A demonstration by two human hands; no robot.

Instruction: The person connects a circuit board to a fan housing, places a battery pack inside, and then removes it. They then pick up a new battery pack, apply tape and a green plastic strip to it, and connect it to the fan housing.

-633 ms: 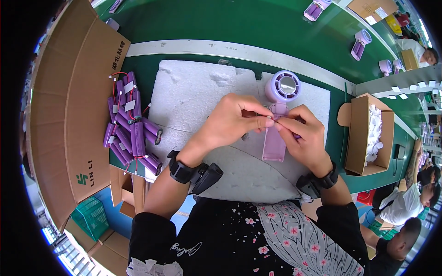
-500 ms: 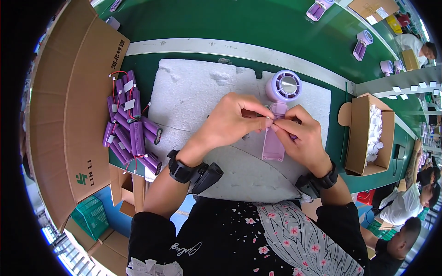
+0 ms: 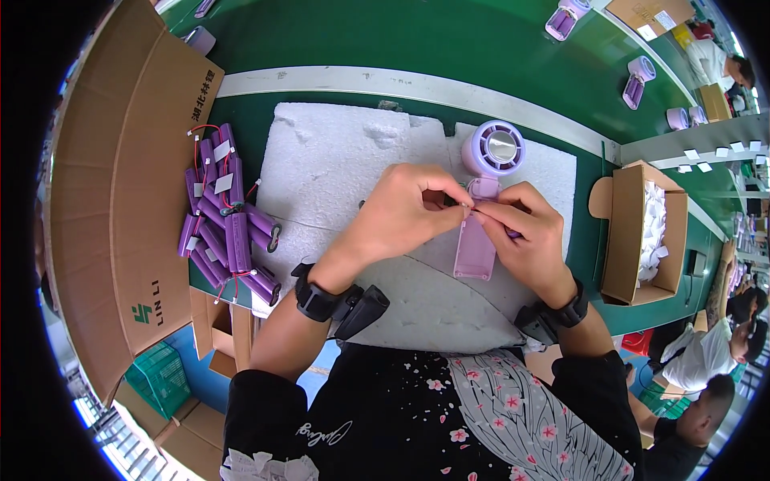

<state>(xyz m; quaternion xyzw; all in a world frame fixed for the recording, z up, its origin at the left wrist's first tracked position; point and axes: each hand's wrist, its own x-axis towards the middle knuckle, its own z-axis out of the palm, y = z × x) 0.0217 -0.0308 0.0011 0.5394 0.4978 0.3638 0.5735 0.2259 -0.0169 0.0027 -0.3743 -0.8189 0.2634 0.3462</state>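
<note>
A lilac handheld fan (image 3: 476, 248) lies on white foam sheets, its round head (image 3: 502, 147) pointing away from me and its handle open like a shallow tray. Over the upper end of the handle my left hand (image 3: 413, 210) and my right hand (image 3: 525, 232) meet, thumb and forefinger of each pinched together. What sits between the fingertips is too small and covered to name. A bit of dark purple (image 3: 513, 234) shows under the curled fingers of my right hand; the rest of it is hidden.
To the left, purple battery packs (image 3: 237, 240) with red wires lie piled beside a tall cardboard box (image 3: 128, 200). On the right stands a carton (image 3: 622, 264) of white pieces. Beyond a pale rail (image 3: 337, 80), more fans (image 3: 639, 80) lie on a green belt (image 3: 417, 40). Other people sit at far right.
My hands stay pinched together, with the fingertips shifting slightly. The fan's handle has moved a touch to the left. Fans on the green belt have slid a little to the right.
</note>
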